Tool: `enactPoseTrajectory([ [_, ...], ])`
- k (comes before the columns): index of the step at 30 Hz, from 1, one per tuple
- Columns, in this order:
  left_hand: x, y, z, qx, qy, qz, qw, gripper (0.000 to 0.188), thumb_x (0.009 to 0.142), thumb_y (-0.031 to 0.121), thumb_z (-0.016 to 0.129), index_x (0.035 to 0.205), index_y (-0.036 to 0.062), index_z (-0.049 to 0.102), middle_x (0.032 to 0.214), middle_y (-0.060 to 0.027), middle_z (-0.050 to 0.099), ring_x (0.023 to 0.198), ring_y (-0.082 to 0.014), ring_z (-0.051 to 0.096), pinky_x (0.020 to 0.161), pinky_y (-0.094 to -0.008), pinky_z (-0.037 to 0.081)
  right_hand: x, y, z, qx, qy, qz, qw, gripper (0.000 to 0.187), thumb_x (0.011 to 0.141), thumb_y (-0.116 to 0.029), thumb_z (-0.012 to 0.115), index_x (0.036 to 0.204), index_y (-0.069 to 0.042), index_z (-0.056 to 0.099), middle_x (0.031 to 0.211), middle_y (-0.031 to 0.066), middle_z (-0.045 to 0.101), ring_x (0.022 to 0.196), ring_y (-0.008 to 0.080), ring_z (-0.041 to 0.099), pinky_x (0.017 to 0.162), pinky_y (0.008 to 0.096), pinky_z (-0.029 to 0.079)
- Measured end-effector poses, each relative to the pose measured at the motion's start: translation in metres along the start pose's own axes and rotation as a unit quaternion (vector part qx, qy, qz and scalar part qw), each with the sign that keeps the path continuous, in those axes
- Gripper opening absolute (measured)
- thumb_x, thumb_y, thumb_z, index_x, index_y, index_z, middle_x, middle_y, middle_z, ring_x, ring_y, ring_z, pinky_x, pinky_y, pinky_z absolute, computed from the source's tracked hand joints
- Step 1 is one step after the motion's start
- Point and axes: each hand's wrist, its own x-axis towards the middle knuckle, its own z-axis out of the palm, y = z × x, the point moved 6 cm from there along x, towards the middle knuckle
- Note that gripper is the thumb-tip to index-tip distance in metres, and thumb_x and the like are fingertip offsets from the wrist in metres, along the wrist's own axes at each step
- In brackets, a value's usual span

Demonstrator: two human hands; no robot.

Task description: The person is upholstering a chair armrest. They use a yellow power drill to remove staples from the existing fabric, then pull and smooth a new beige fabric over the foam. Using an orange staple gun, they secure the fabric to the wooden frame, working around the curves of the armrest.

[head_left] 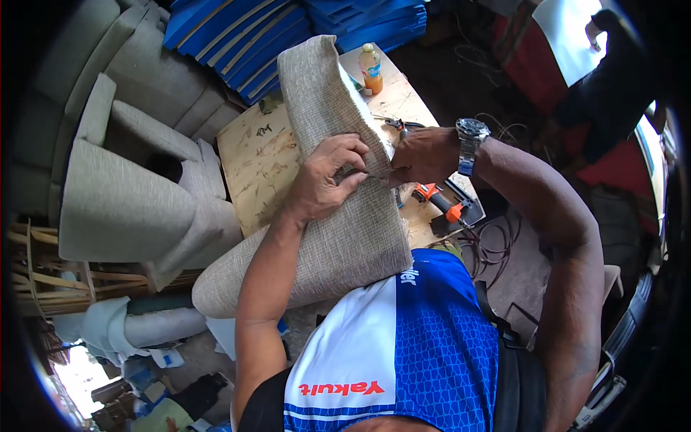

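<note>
A large bent piece covered in beige-grey woven fabric, an upholstered panel (360, 237), rests across the table and reaches back to my body. My left hand (327, 178) lies on its fabric, fingers curled, thumb and fingertip pinched near the right-hand edge. Close by at that edge, my right hand (425, 155) bends inward with its fingers closed; the fingertips are partly hidden. A thin dark line shows between the two hands, too small to name. White padding (363, 108) shows along the panel's open side.
Right of the panel on the wooden table (252, 165) lie an orange-and-black power tool (440, 203) and pliers (398, 124). A bottle of orange drink (371, 68) stands behind. Fabric-covered sofa parts (129, 194) are at left, stacked blue panels (245, 43) behind, a hose (497, 245) on the floor. Another person (612, 79) works at far right.
</note>
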Motion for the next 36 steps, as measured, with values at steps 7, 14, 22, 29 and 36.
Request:
enactPoseTrajectory([
  [7, 0.004, 0.021, 0.018, 0.160, 0.046, 0.114, 0.979, 0.044, 0.067, 0.003, 0.081, 0.101, 0.0085, 0.053, 0.112, -0.0096, 0.063, 0.109, -0.0311, 0.061, 0.094, -0.0415, 0.051, -0.010, -0.030, -0.022, -0.071, -0.066, 0.093, 0.991, 0.043, 0.099, -0.039, 0.051, 0.084, -0.005, 0.073, 0.083, 0.0154, 0.071, 0.086, 0.0307, 0.069, 0.082, 0.0445, 0.053],
  [14, 0.002, 0.023, 0.026, 0.231, 0.063, 0.089, 0.967, 0.041, 0.071, 0.007, 0.081, 0.100, 0.0068, 0.052, 0.108, -0.0097, 0.061, 0.100, -0.0293, 0.062, 0.087, -0.0398, 0.051, -0.014, -0.022, -0.001, -0.338, 0.113, 0.004, 0.934, 0.013, 0.083, -0.030, 0.068, 0.086, -0.018, 0.072, 0.082, -0.0005, 0.069, 0.091, 0.0196, 0.067, 0.074, 0.0375, 0.050],
  [22, 0.045, 0.036, 0.002, 0.215, -0.117, 0.072, 0.967, 0.057, 0.070, 0.021, 0.086, 0.123, 0.0141, 0.063, 0.151, -0.0062, 0.046, 0.147, -0.0313, 0.030, 0.120, -0.0490, 0.030, -0.029, 0.002, 0.019, -0.431, 0.258, -0.077, 0.861, 0.011, 0.087, -0.031, 0.064, 0.091, -0.020, 0.064, 0.086, -0.0074, 0.061, 0.092, 0.0134, 0.057, 0.075, 0.0343, 0.046],
  [29, 0.092, 0.006, 0.054, 0.305, -0.380, 0.073, 0.870, 0.071, 0.066, 0.036, 0.087, 0.130, 0.0171, 0.062, 0.155, -0.0048, 0.042, 0.152, -0.0297, 0.021, 0.122, -0.0623, 0.014, -0.037, 0.006, 0.026, -0.428, 0.365, -0.069, 0.824, 0.010, 0.086, -0.034, 0.063, 0.087, -0.024, 0.065, 0.084, -0.0084, 0.064, 0.104, 0.0156, 0.057, 0.086, 0.0379, 0.046],
  [36, 0.121, -0.014, 0.102, 0.208, -0.699, -0.034, 0.683, 0.093, 0.058, 0.037, 0.089, 0.141, 0.0145, 0.054, 0.139, -0.0151, 0.057, 0.130, -0.0314, 0.052, 0.114, -0.0444, 0.035, -0.051, 0.004, 0.029, -0.379, 0.417, -0.116, 0.818, 0.011, 0.082, -0.028, 0.066, 0.090, -0.019, 0.066, 0.093, -0.0037, 0.061, 0.104, 0.0161, 0.056, 0.097, 0.0429, 0.043],
])
